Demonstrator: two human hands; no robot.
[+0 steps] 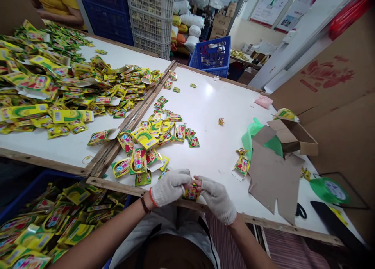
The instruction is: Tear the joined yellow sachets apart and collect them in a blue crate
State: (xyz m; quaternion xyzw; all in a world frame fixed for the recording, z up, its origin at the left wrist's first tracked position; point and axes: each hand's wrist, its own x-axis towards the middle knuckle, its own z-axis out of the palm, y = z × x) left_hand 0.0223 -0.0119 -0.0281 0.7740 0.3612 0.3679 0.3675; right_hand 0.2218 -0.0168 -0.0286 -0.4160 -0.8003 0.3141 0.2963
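Note:
Both my hands meet at the table's front edge around a small printed candy box (191, 191), yellow, green and red. My left hand (172, 186), in a white fingerless-tipped glove, grips it from the left, fingers curled. From the right, my right hand (216, 196) in a matching glove pinches its upper edge. The fingers partly hide the box. Just beyond my left hand lies a loose pile of similar candy boxes (146, 140), some with flaps open. Small green sachets (193, 140) lie at the pile's right side.
A second white table at left holds a large heap of boxes and packets (73, 89). Below it, a blue crate (35, 183) is full of boxes. Flattened cardboard (272, 175), a green tape roll (329, 190) and scissors (300, 211) lie right. Across the left table sits another person (63, 5).

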